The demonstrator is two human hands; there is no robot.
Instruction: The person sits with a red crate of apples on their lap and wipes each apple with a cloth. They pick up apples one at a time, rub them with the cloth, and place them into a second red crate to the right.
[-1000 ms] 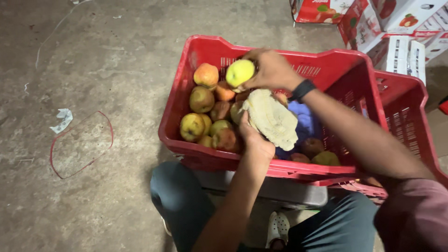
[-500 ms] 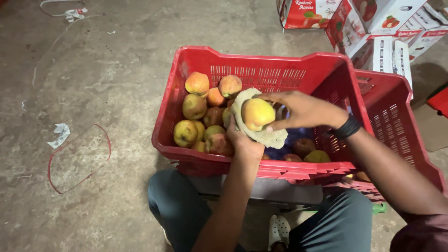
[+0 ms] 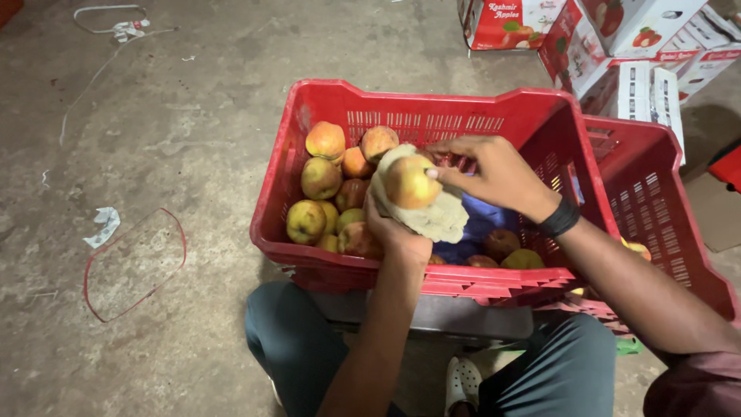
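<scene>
A red plastic crate [image 3: 432, 108] sits in front of me, with several yellow-red apples [image 3: 320, 177] piled in its left half. My left hand [image 3: 394, 232] holds a pale cloth [image 3: 436, 218] cupped over the crate's middle. One yellow-red apple [image 3: 411, 182] rests in that cloth. My right hand [image 3: 490, 174], with a black band on the wrist, reaches in from the right and its fingers touch the apple's side. A blue liner [image 3: 482, 224] and a few darker apples [image 3: 502, 243] lie in the crate's right half.
A second red crate [image 3: 656, 201] stands against the first on the right. Printed cardboard fruit boxes [image 3: 617, 46] are stacked at the top right. On the concrete floor to the left lie a red wire loop [image 3: 135, 262], a paper scrap [image 3: 104, 225] and a cord [image 3: 116, 27].
My right hand brought the apple from the crate's far side down into the cloth held by my left hand. The cloth now cups the apple and my right fingers rest on it.
</scene>
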